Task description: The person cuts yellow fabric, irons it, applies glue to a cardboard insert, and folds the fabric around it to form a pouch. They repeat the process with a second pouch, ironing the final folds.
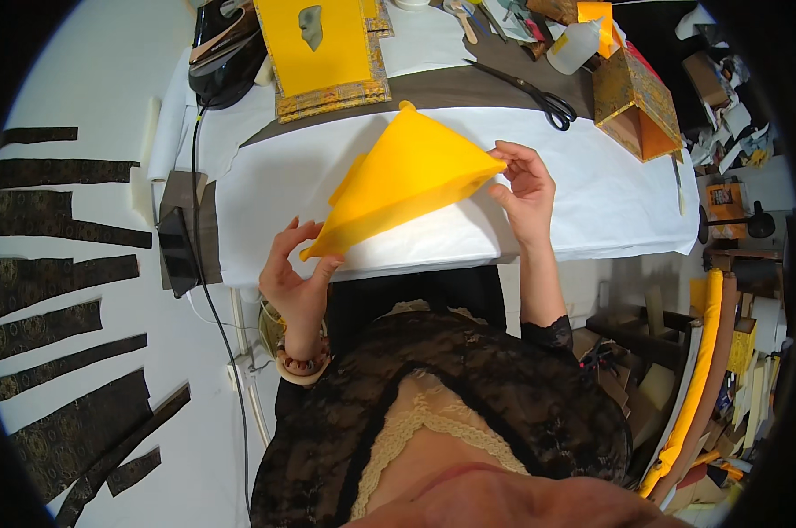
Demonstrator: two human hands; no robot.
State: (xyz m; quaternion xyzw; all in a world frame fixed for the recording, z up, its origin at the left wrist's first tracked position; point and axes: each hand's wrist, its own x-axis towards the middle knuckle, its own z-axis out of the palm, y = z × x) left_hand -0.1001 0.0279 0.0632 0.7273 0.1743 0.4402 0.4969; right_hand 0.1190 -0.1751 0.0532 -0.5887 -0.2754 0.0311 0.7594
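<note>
Left hand (pixel 298 277): thumb and fingers closed on lower left corner of yellow cloth (pixel 411 167). Right hand (pixel 528 194): pinching right corner of same cloth. Cloth stretched between both hands, roughly triangular, over white sheet (pixel 609 207) on table. Beyond cloth: black scissors (pixel 539 95), blades part open, on dark cloth (pixel 451 91). Patterned box (pixel 637 104) right of scissors, opening toward person. Iron (pixel 226 62) at far left.

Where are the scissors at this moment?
In the head view, the scissors lie at upper right, beyond the right hand and just left of the patterned box.
</note>
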